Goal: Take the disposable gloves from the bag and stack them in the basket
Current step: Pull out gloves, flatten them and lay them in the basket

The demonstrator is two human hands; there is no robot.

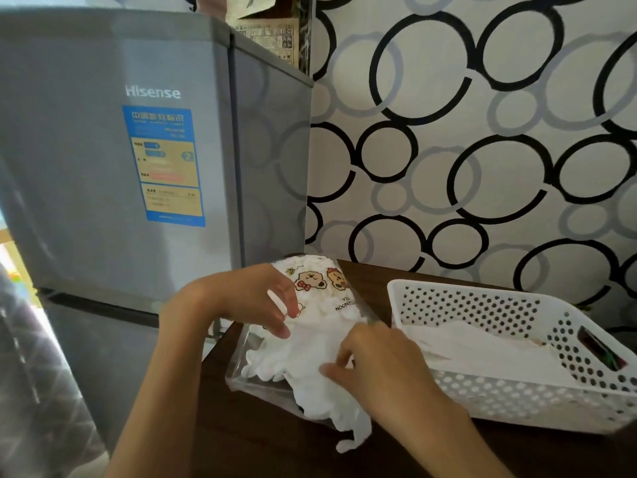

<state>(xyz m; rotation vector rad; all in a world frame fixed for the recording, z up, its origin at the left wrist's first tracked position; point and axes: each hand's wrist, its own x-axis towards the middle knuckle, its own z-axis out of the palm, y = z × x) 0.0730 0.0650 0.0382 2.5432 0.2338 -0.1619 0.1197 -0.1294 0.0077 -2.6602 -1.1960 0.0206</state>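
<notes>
A clear bag (324, 288) printed with cartoon bears lies on the dark table, full of white disposable gloves. My left hand (248, 298) pinches the bag near its mouth. A bunch of white gloves (310, 377) spills out of the bag toward the table's front edge. My right hand (382, 363) grips this bunch from the right. The white perforated basket (482, 305) stands just right of the bag, and a flat layer of white gloves (489, 353) lies inside it.
The dark wooden table (275, 450) holds everything. A grey fridge (138, 167) stands close on the left, touching the table's corner. A wall with black and grey rings (482, 132) runs behind. A patterned cloth (31, 374) hangs at far left.
</notes>
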